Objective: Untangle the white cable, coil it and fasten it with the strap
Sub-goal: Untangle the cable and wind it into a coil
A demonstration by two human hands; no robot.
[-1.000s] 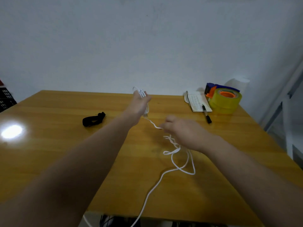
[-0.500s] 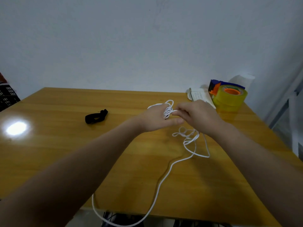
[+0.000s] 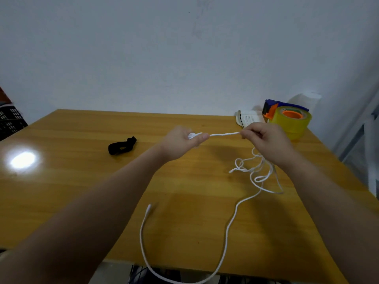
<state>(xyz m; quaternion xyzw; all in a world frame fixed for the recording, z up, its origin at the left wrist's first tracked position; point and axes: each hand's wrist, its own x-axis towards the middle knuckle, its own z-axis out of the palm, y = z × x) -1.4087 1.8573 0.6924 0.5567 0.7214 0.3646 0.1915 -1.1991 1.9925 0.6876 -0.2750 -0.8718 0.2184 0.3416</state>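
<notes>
while our left hand (image 3: 180,140) curls round a mostly hidden bundle of the white cable (image 3: 224,134), our right hand (image 3: 266,138) pinches it taut above the tabletop (image 3: 82,181); loose tangles lie near the right edge, the strap (image 3: 122,145) left of our hands.

Nothing legible shows anywhere. The small white printed paper booklet (image 3: 249,119) at the far right of the yellow wooden worktop (image 3: 82,181) carries rows of dark print, too small and blurred to read.

Both arms are bare all the way back from the left hand (image 3: 182,140) and the right hand (image 3: 266,138). The hands are bare too.
</notes>
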